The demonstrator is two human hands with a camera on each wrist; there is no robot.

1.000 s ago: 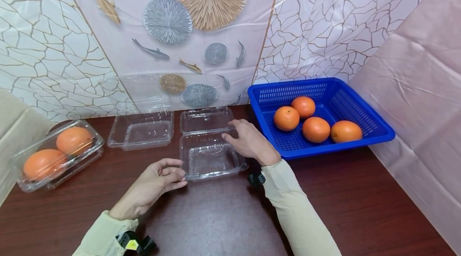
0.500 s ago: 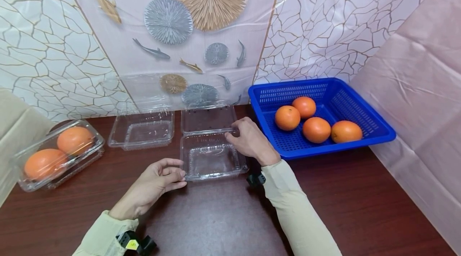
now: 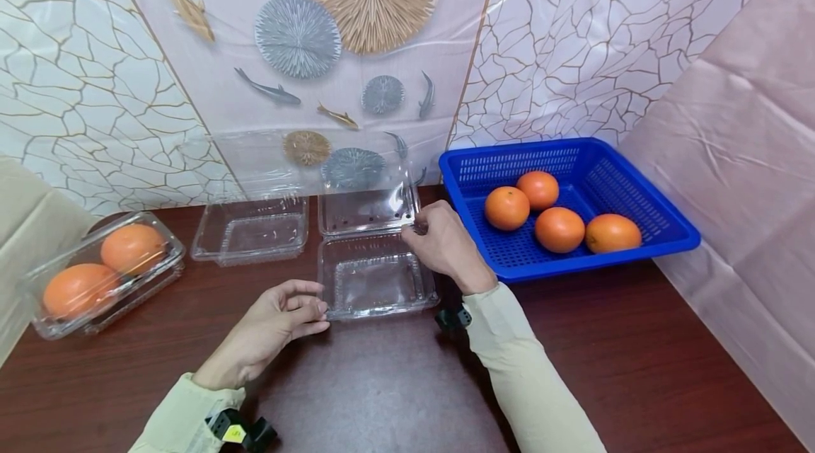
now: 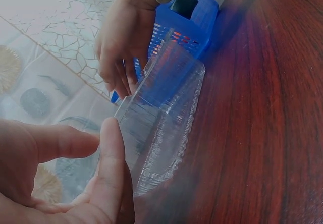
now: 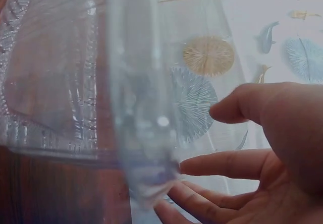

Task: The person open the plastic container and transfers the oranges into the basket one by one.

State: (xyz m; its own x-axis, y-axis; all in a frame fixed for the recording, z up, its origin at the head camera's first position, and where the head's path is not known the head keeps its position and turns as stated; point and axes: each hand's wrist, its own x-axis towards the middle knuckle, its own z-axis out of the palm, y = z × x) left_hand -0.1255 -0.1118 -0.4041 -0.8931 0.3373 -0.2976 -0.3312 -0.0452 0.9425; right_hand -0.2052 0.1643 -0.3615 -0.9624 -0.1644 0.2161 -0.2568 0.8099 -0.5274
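Note:
A clear plastic clamshell container (image 3: 376,291) lies in front of me, its base on the table and its lid (image 3: 363,211) tilted up at the far side. My left hand (image 3: 280,318) pinches the rim at the base's near left corner between thumb and fingers. At the right edge of the lid, my right hand (image 3: 442,244) has its fingertips against the plastic. In the right wrist view those fingers (image 5: 227,163) are fairly straight, with the thumb (image 5: 237,103) apart from the lid. Nothing lies inside the base.
A blue basket (image 3: 668,233) with several oranges (image 3: 559,230) stands at the right. Another clear container (image 3: 255,230) sits open at the back left. Further left, a closed container (image 3: 105,283) holds two oranges (image 3: 79,290). A patterned sheet (image 3: 216,85) hangs behind the table.
The lid has swung up from lying flat to a raised tilt, the right hand moving slightly up along with it. My left hand stays at the corner.

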